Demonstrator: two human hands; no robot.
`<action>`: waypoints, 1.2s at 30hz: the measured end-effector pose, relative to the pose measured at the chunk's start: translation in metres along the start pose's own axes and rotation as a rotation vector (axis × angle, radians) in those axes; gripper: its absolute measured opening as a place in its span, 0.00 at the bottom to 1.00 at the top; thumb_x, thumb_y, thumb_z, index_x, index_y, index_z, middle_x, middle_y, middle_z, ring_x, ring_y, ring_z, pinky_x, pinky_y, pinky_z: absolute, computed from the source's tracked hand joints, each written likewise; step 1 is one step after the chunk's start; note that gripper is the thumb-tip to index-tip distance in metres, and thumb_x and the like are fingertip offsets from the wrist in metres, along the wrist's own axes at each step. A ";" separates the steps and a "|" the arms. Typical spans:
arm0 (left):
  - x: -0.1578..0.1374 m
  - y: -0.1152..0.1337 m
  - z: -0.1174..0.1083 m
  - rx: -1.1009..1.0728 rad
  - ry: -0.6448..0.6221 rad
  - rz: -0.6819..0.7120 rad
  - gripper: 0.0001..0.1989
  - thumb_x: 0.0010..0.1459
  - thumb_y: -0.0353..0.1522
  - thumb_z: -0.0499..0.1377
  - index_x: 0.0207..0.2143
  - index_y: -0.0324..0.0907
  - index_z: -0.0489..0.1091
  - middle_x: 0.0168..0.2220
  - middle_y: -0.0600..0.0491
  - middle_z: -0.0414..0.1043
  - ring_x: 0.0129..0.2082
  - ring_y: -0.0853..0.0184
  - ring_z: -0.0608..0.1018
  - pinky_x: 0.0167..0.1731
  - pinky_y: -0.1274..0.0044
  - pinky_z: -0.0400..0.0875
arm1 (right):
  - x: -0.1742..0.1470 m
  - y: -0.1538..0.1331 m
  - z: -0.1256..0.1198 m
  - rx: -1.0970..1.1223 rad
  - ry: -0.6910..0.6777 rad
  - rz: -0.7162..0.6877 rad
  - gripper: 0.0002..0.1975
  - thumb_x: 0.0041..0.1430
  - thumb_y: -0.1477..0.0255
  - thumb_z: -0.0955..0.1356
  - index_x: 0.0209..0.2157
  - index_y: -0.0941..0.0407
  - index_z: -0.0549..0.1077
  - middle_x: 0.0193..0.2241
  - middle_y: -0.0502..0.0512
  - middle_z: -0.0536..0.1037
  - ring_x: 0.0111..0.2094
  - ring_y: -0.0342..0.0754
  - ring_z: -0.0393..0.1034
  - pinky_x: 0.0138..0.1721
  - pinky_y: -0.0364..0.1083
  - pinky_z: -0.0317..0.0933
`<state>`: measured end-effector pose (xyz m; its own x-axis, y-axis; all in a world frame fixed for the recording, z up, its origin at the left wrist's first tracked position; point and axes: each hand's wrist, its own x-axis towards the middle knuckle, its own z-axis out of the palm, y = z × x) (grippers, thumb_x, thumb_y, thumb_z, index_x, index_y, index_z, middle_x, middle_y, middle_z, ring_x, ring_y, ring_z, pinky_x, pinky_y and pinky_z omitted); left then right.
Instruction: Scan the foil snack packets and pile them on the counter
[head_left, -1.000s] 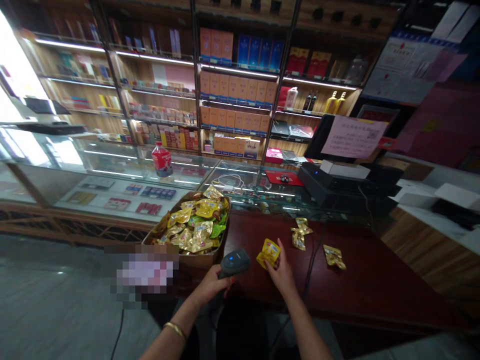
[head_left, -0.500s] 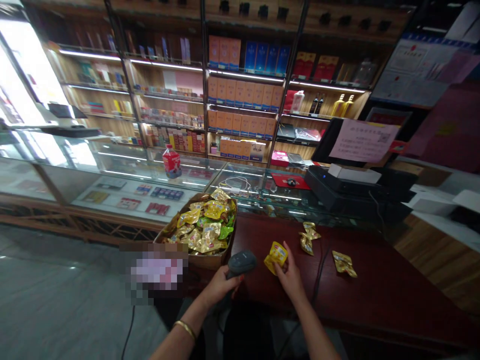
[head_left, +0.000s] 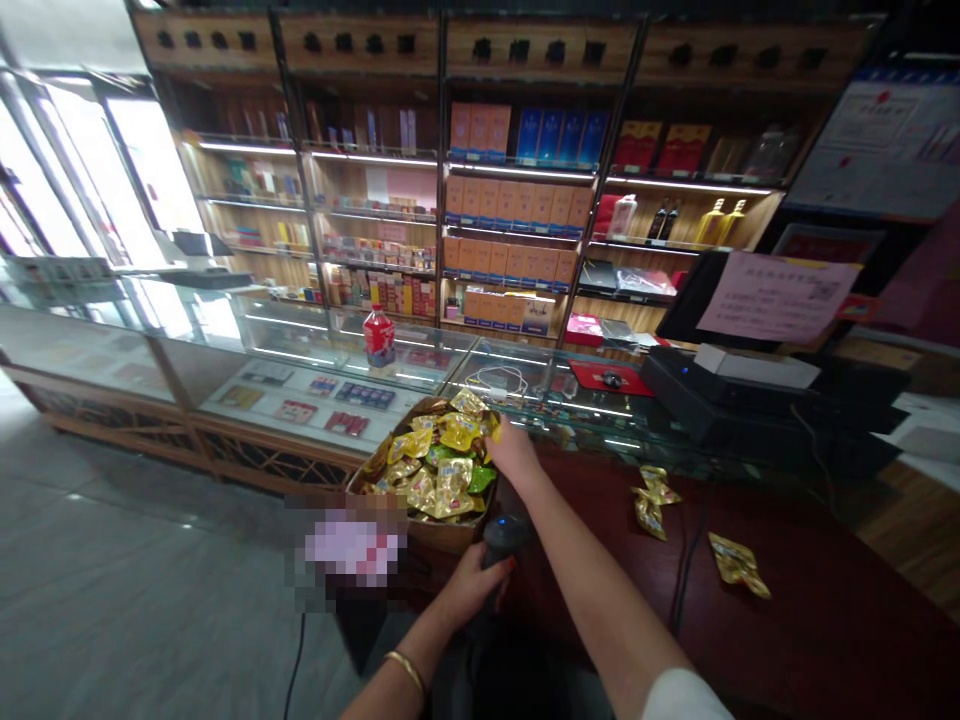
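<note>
My left hand (head_left: 472,582) is wrapped round the handle of a dark handheld barcode scanner (head_left: 504,535), close to the near corner of the box. My right hand (head_left: 514,450) reaches to the far right side of an open cardboard box (head_left: 442,535). At its fingertips is a yellow snack packet (head_left: 493,428), mostly hidden by the hand and the packets around it. Gold, yellow and green snack packets (head_left: 454,485) fill the box. To the right, a few gold packets (head_left: 735,565) lie on the dark red table (head_left: 622,570).
Behind the table is a glass display counter (head_left: 315,350) with a red-labelled bottle (head_left: 379,337) on it. A monitor with a pink paper sheet (head_left: 776,295) stands at right, near a mouse (head_left: 612,379). A black cable (head_left: 686,560) crosses the table. Stocked shelves line the wall.
My right hand has moved left from above the table to the box with the yellow packet. My left hand still grips the scanner, now tilted differently. The view has shifted left.
</note>
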<state>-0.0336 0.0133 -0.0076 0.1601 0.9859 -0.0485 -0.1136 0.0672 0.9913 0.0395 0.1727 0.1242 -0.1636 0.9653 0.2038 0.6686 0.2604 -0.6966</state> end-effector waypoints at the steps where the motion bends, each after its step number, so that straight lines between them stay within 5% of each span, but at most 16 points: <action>1: 0.000 0.000 0.000 -0.002 -0.002 0.002 0.26 0.50 0.54 0.65 0.24 0.40 0.67 0.14 0.58 0.65 0.12 0.73 0.65 0.14 0.81 0.58 | -0.001 -0.009 0.009 -0.036 -0.043 -0.011 0.16 0.66 0.64 0.70 0.52 0.56 0.73 0.51 0.57 0.78 0.50 0.53 0.75 0.53 0.59 0.69; 5: -0.001 0.004 0.000 0.015 0.006 0.005 0.28 0.48 0.56 0.65 0.22 0.40 0.66 0.14 0.58 0.65 0.12 0.74 0.65 0.14 0.81 0.57 | -0.014 -0.015 0.030 -0.121 -0.109 -0.043 0.17 0.65 0.63 0.71 0.52 0.56 0.74 0.51 0.57 0.77 0.50 0.54 0.74 0.53 0.60 0.68; 8: -0.001 0.008 0.001 0.034 0.023 -0.024 0.29 0.48 0.57 0.65 0.22 0.41 0.66 0.14 0.58 0.64 0.12 0.73 0.65 0.14 0.80 0.58 | -0.018 0.009 0.014 -0.120 -0.046 -0.035 0.18 0.66 0.61 0.70 0.52 0.55 0.74 0.51 0.57 0.77 0.49 0.52 0.75 0.52 0.58 0.70; 12: 0.000 0.010 0.000 0.023 0.030 -0.037 0.28 0.48 0.57 0.65 0.21 0.41 0.66 0.14 0.58 0.64 0.12 0.73 0.65 0.14 0.80 0.58 | -0.028 0.079 -0.044 -0.158 0.230 0.154 0.17 0.69 0.63 0.67 0.56 0.54 0.71 0.55 0.57 0.75 0.51 0.52 0.74 0.53 0.58 0.69; 16: 0.000 0.012 0.000 -0.010 0.039 -0.045 0.28 0.47 0.56 0.66 0.23 0.40 0.68 0.15 0.58 0.65 0.13 0.73 0.66 0.15 0.80 0.58 | -0.060 0.166 -0.099 -0.266 0.558 0.526 0.24 0.67 0.65 0.69 0.62 0.53 0.66 0.66 0.60 0.62 0.64 0.62 0.60 0.62 0.68 0.56; 20: -0.001 0.016 0.002 -0.034 0.038 -0.063 0.29 0.45 0.57 0.67 0.22 0.40 0.67 0.14 0.58 0.64 0.12 0.73 0.65 0.14 0.80 0.57 | -0.088 0.226 -0.119 -0.244 0.590 0.666 0.22 0.66 0.66 0.70 0.58 0.54 0.69 0.63 0.59 0.66 0.62 0.61 0.62 0.61 0.67 0.58; 24: -0.002 0.021 0.004 -0.004 0.037 -0.060 0.28 0.45 0.56 0.67 0.22 0.41 0.67 0.14 0.58 0.64 0.11 0.73 0.65 0.14 0.80 0.57 | -0.096 0.245 -0.107 -0.080 0.456 0.540 0.16 0.65 0.66 0.71 0.53 0.56 0.72 0.53 0.57 0.75 0.52 0.54 0.73 0.53 0.59 0.68; 29: 0.000 0.018 0.004 0.002 0.021 -0.063 0.29 0.44 0.57 0.67 0.24 0.41 0.68 0.14 0.59 0.64 0.11 0.73 0.65 0.14 0.80 0.58 | -0.110 0.230 -0.057 0.220 0.444 0.347 0.18 0.68 0.65 0.69 0.56 0.56 0.69 0.43 0.53 0.79 0.36 0.46 0.77 0.38 0.50 0.74; 36: 0.002 0.014 -0.003 0.036 0.009 -0.055 0.29 0.45 0.56 0.68 0.26 0.39 0.70 0.17 0.58 0.66 0.14 0.72 0.67 0.15 0.80 0.60 | -0.129 0.212 -0.017 0.362 0.586 0.152 0.13 0.65 0.66 0.69 0.48 0.57 0.77 0.50 0.57 0.77 0.49 0.50 0.75 0.49 0.53 0.72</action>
<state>-0.0377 0.0167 0.0059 0.1562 0.9822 -0.1041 -0.0693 0.1160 0.9908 0.2144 0.1030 -0.0377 0.3982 0.8469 0.3524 0.3527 0.2133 -0.9111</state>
